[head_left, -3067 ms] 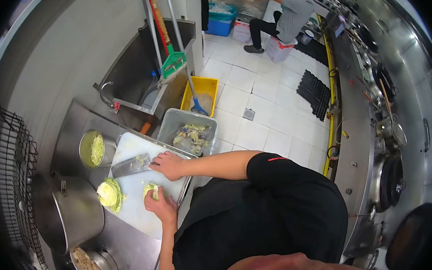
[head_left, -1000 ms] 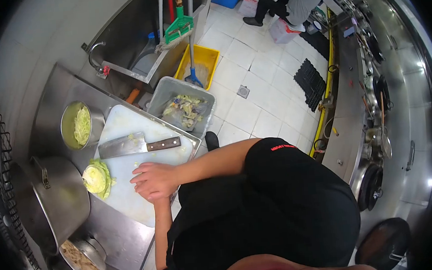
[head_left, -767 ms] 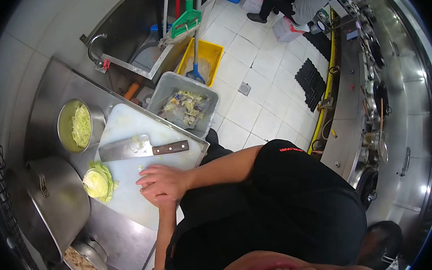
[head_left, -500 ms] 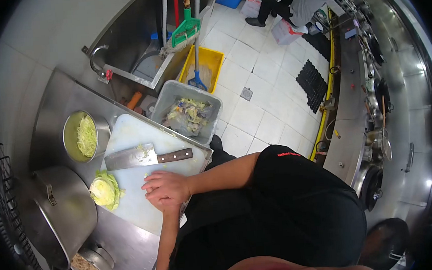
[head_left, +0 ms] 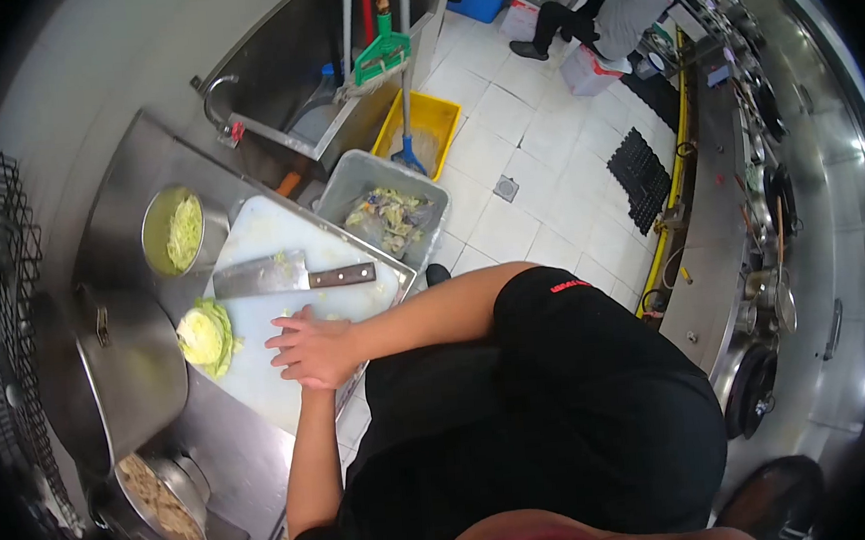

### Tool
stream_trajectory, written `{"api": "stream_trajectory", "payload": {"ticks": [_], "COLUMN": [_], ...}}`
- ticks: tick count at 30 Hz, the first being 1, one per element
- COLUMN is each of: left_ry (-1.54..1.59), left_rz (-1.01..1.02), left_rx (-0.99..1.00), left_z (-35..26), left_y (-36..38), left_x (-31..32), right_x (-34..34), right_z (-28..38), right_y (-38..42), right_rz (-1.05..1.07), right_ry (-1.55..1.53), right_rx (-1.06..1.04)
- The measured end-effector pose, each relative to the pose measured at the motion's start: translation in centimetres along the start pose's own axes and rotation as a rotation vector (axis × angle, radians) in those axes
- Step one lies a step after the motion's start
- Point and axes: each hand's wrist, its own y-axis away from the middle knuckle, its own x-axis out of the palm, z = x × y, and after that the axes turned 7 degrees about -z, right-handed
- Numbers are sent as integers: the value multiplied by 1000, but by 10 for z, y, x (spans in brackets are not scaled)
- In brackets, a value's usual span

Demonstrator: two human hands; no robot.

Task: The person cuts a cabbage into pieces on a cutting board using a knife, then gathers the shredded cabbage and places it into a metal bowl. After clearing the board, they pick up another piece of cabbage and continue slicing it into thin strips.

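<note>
A white cutting board (head_left: 266, 332) lies on the stainless-steel counter (head_left: 248, 433), and both hands are together over its near part. The right hand (head_left: 324, 352) lies across the left hand (head_left: 317, 385), its grip open with the fingers loosely spread and no tool in it. The left hand is largely covered by the right, so whether its grip is open, closed or around something cannot be told.

The cleaver (head_left: 270, 275) rests flat on the board, just beside the right hand and touched by neither hand. Its brown handle points towards the board's edge by the grey bin (head_left: 325, 199), and small pale green scraps cling to the blade. The cut cabbage (head_left: 205, 338) sits at the board's far edge, its pale cut face turned away from the hands. A few small bits lie on the board near the fingers.

Near the board's far corner, a metal pot (head_left: 215, 229) holds shredded cabbage (head_left: 185, 232). The large stockpot (head_left: 144, 375) stands beyond the board, close to the cut cabbage. The grey bin, just beside the board's right-hand end, contains leaf trimmings (head_left: 389, 216). Well apart from the board, another person (head_left: 625, 16) sits on a box (head_left: 589, 73).
</note>
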Motion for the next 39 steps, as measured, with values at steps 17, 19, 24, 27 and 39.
{"api": "stream_trajectory", "payload": {"ticks": [17,19,24,27,39], "left_ry": [-287,-275,-226,-193,-137], "left_rz": [391,422,475,477,235], "left_rx": [-271,-250,-188,-124,-20], "left_z": [-7,-3,0,1,1], "left_y": [-7,-8,-10,-13,-9], "left_x": [5,4,6,10,8], "right_x": [-1,2,3,5,4], "right_z": [-13,-15,-17,-20,-22], "right_y": [4,5,3,1,2], "right_rz": [-54,-67,-54,-47,-77], "right_ry": [-385,-395,-409,-414,-356], "right_rx": [33,49,84,137,103]}}
